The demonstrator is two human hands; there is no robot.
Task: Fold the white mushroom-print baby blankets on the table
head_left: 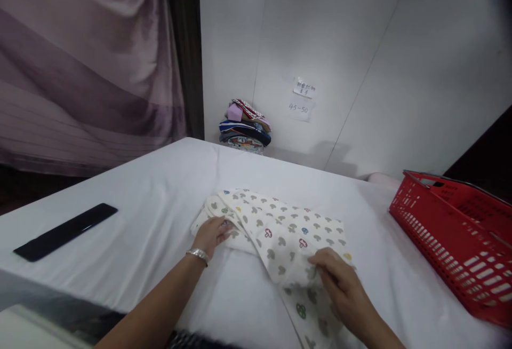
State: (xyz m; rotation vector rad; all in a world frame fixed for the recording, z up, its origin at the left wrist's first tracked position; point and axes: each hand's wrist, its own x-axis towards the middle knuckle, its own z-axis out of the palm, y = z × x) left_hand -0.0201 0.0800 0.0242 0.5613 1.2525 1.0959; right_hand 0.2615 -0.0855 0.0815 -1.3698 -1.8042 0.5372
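Note:
A cream cloth printed with small mushroom shapes lies partly folded on the white table. My left hand, with a silver bracelet on its wrist, rests flat on the cloth's left end. My right hand pinches the cloth's near edge, fingers closed on the fabric, where a strip of it trails toward the table's front edge.
A red plastic basket stands at the right side of the table. A long black flat object lies at the left. A stack of folded colourful fabrics sits against the back wall, beside paper labels.

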